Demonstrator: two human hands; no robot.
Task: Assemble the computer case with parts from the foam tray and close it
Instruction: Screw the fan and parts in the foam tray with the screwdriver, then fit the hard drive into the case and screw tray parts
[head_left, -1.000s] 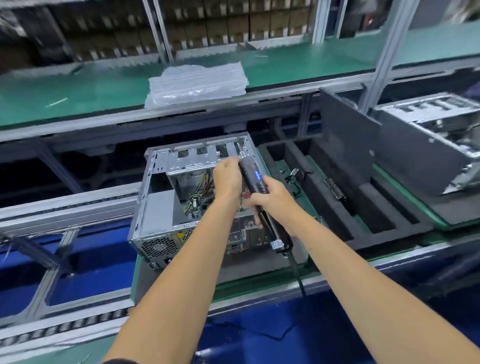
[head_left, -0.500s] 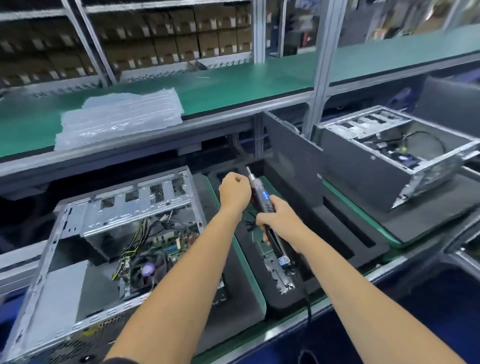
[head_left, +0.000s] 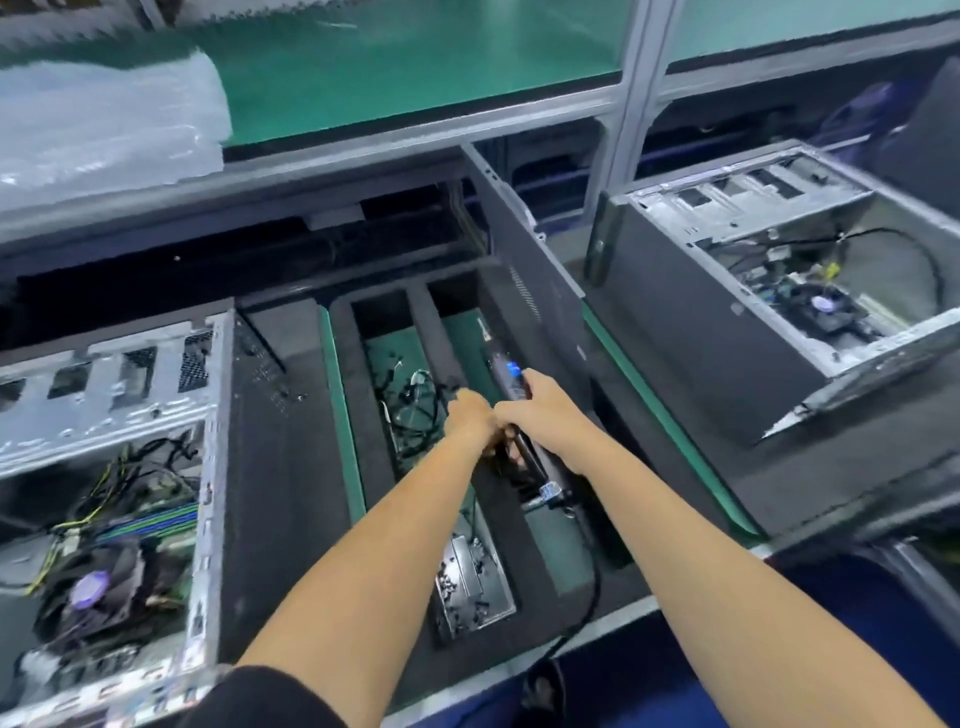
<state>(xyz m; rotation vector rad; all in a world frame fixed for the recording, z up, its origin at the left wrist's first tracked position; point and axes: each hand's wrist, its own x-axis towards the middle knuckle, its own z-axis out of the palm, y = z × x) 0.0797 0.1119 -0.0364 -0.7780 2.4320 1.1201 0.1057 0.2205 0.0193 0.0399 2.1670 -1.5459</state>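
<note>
Head view: right hand (head_left: 545, 410) grips the electric screwdriver (head_left: 511, 379) over the foam tray (head_left: 524, 525); left hand (head_left: 470, 415) is curled, contents unclear. Open computer case (head_left: 208, 467) lies left. Best pick one part cleanly.

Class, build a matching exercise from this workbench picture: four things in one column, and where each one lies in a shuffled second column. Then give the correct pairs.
Things:
1. electric screwdriver
2. bundle of black cables
3. open case with the purple fan
4. stack of clear plastic sheets

Places:
A. on the upper green shelf
B. held in the right hand
C. at the left edge of the view
D. in a slot of the foam tray

Pairs: 1-B, 2-D, 3-C, 4-A
</note>
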